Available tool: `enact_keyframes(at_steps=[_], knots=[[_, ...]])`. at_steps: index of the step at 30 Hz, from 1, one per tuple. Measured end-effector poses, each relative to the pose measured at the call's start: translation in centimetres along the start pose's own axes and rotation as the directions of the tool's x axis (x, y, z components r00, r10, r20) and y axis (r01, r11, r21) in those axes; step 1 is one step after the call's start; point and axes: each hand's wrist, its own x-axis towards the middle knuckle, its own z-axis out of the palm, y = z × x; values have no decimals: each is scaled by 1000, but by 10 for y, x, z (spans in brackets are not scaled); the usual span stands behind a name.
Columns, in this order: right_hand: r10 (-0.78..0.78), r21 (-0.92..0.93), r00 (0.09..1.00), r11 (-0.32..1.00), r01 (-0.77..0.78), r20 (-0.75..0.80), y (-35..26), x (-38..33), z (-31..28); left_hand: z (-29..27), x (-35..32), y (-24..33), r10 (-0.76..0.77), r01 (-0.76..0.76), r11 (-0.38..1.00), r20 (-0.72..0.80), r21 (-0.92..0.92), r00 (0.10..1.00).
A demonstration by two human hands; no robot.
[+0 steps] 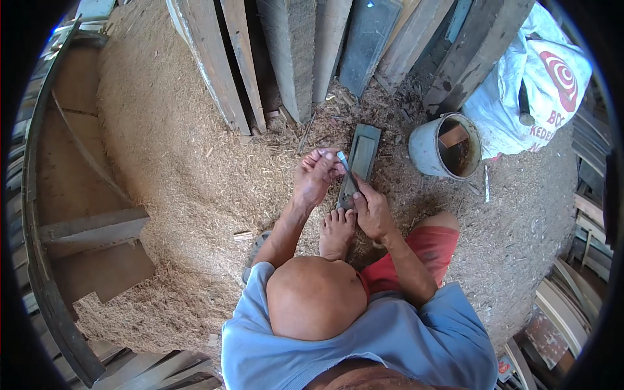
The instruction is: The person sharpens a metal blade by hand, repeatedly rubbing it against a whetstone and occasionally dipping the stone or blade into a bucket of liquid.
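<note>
My right hand (372, 211) is closed round the lower, dark part of a narrow chisel blade (348, 168) with a bright, flat tip. My left hand (315, 177) is at its upper end, fingers bent and fingertips against the blade near the tip. Whether the blade has a handle is hidden by my right hand. Just beyond and below my hands, a sharpening stone (362, 151) lies in a long greenish wooden holder (375, 132) on the ground. My bare foot (337, 229) is at the holder's near end.
A whitish bucket (426, 158) with murky liquid and a brown block (453, 136) stands at the right. Behind it leans a white sack (530, 97). Upright timber boards (286, 58) line the far side. Wood shavings (175, 130) cover the ground; a curved wooden frame (32, 214) runs along the left.
</note>
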Motion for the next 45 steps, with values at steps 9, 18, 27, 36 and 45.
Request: enact_keyframes(at_steps=[9, 18, 27, 36, 45], knots=[[105, 423, 984, 893, -156, 141, 0, -4, 9, 3, 0, 0, 24, -26, 955, 11, 295, 1000], [106, 477, 978, 860, -180, 178, 12, -4, 14, -11, 2, -10, 113, -135, 936, 87, 325, 990], [144, 484, 975, 849, -210, 170, 6, -5, 11, -4, 4, -8, 80, -108, 943, 100, 314, 992], [128, 455, 980, 871, -185, 154, 11, -5, 13, -13, 5, -16, 102, -124, 934, 81, 336, 991], [126, 410, 979, 894, -182, 160, 6, -4, 12, -8, 2, -7, 62, -86, 951, 90, 296, 994]])
